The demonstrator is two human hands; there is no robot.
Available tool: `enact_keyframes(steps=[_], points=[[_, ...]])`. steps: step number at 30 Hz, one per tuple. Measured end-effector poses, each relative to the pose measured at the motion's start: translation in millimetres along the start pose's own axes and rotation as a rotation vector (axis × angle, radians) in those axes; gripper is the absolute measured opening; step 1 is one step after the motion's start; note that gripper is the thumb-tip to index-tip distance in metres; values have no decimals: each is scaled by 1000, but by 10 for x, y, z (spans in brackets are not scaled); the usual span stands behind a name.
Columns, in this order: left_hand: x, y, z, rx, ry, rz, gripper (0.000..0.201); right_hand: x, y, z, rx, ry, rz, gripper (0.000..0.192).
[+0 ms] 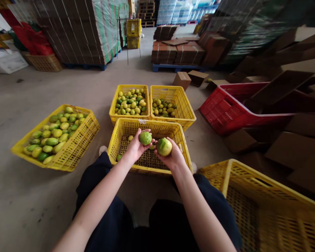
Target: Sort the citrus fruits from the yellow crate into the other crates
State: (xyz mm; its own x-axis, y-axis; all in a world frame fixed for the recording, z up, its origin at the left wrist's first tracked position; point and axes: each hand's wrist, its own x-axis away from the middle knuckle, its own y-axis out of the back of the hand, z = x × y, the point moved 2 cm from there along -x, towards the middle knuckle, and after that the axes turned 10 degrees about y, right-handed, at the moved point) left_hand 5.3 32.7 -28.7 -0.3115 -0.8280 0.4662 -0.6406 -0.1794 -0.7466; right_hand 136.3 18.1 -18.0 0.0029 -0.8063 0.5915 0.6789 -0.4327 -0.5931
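My left hand (136,146) is closed round a green lemon (145,138). In my right hand (174,157) rests a larger yellow-green lemon (164,147), with the fingers curled under it. Both hands are side by side above a yellow plastic crate (149,169) between my knees. A few lemons lie on that crate's floor, among them a yellow lemon (130,138) and a green lemon (119,157); my hands hide part of the inside.
Lemons fill a left crate (76,150) and a far crate (111,109); another far crate (187,108) holds fewer. A yellow crate (227,175) stands at my right, near a red crate (223,108) and cardboard boxes (299,150). Loaded pallets (178,52) stand behind.
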Motion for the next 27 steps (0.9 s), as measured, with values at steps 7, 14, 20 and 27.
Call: enact_keyframes(steps=[7,14,20,27], points=[[0,22,-20,-15,4,-47,33,18,-13,5,-11,52,17,22],[-3,59,-7,-42,34,-100,55,10,-14,-67,-21,-59,-1,45],[14,32,-14,63,64,-126,52,46,-69,-31,-32,71,4,14],[16,-12,-1,121,-6,-174,10,17,-37,-24,-7,-44,41,34]])
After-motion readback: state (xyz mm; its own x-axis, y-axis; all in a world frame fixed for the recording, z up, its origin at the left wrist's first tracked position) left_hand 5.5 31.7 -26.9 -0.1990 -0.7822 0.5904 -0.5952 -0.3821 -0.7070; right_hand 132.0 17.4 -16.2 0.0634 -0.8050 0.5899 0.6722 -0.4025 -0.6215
